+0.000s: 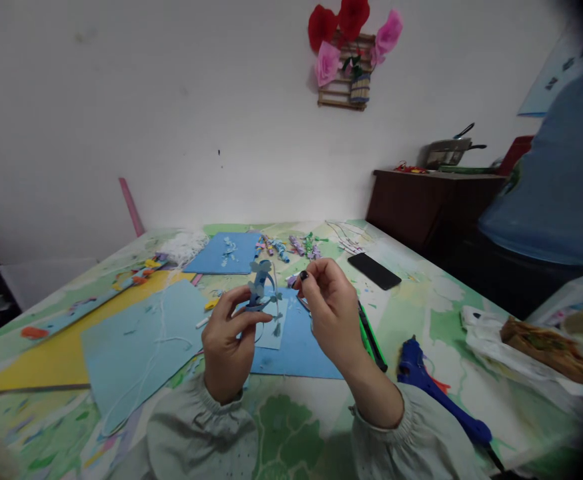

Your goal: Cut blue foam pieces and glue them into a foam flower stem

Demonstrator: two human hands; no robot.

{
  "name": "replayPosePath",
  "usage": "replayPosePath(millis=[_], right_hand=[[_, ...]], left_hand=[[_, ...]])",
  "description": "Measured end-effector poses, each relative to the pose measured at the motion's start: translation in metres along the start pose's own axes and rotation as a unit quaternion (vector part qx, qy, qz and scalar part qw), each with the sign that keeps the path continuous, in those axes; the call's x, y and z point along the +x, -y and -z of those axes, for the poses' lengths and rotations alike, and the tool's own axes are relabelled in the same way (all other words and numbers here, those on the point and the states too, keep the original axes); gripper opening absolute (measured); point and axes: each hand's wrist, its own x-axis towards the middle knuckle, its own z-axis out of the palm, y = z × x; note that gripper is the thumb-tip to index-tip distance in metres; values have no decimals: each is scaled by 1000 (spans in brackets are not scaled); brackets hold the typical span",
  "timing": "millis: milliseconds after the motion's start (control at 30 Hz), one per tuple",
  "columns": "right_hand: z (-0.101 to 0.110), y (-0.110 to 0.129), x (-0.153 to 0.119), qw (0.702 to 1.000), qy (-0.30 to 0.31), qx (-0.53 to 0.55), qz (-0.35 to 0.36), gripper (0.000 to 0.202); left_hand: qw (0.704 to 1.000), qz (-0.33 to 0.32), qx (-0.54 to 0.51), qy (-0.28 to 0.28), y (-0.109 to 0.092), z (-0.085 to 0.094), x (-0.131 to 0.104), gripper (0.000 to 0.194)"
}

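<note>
Between the fingers of my left hand (232, 337) is a small blue craft piece (260, 283) with looped strips and flower-like shapes, held upright above the blue sheets. My right hand (329, 313) is just to its right, thumb and index finger pinched together; whatever they hold is too small to make out. Below the hands lie a blue foam sheet (304, 343) and a paler blue piece (273, 339). Close to my right wrist is a green and black tool (371, 340), partly hidden by the hand.
A blue glue gun (429, 383), a black phone (374, 270) and wrapped food (546, 347) are on the right. Light blue (141, 340) and yellow sheets (46, 363) lie left. Behind are a blue board (211, 253) and small colourful crafts (311, 247).
</note>
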Motion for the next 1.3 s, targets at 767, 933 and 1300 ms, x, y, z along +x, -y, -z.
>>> replayPosePath(millis=[767,933,1300], right_hand=[[6,1,6,941,185,-258,116,16],[4,0,7,937,203,-266,103,16],[31,11,-6,990,58,-102,78,16]], left_hand=[[997,-74,0,31,0,-1,-1,31],[995,-98,11,32,-2,-2,0,31],[999,-28,-19,15,3,-2,-2,31]])
